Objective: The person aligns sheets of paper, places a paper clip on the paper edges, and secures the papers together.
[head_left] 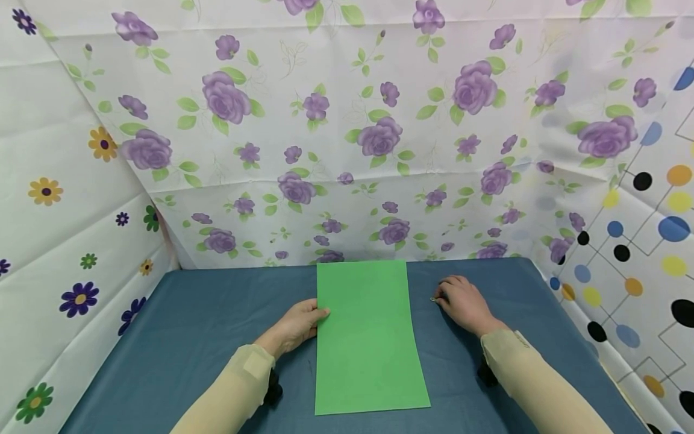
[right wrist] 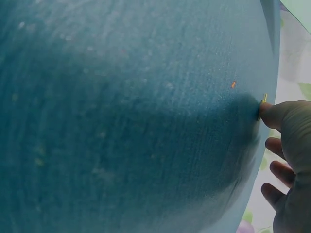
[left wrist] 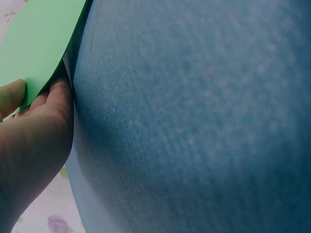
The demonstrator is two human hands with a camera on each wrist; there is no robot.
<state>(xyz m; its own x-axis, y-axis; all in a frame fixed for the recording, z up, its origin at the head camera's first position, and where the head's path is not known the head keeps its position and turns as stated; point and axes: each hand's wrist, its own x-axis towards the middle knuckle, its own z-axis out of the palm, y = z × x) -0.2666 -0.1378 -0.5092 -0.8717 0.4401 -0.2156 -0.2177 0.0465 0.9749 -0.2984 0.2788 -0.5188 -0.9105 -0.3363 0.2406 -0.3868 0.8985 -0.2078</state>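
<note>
- A flat, smooth, rectangular sheet of bright green paper (head_left: pixel 367 337) lies lengthwise at the centre of the head view, its far short edge meeting the back wall and its near edge low in the frame; no writing or marks show on it.
- The left hand (head_left: pixel 295 325) is just left of centre, at the sheet's left long edge. In the left wrist view the thumb lies on top of the green sheet (left wrist: pixel 34 43) and the fingers (left wrist: pixel 58 92) curl beneath it, so this hand pinches the edge, which is lifted slightly off the cloth.
- The right hand (head_left: pixel 463 303), right of centre and clear of the sheet, rests palm down with fingers curled loosely. Its fingertip (right wrist: pixel 274 114) presses against a tiny gold-coloured metal object (head_left: pixel 434 299), too small to identify; whether it is actually gripped I cannot tell.
- The tabletop (head_left: pixel 190 325) is covered in teal-blue cloth with a fine woven, slightly fuzzy texture.
- Glossy creased plastic sheeting (head_left: pixel 347 132) printed with purple roses forms the back wall; daisies at left, coloured dots at right.
- Both forearms wear pale beige sleeves.
</note>
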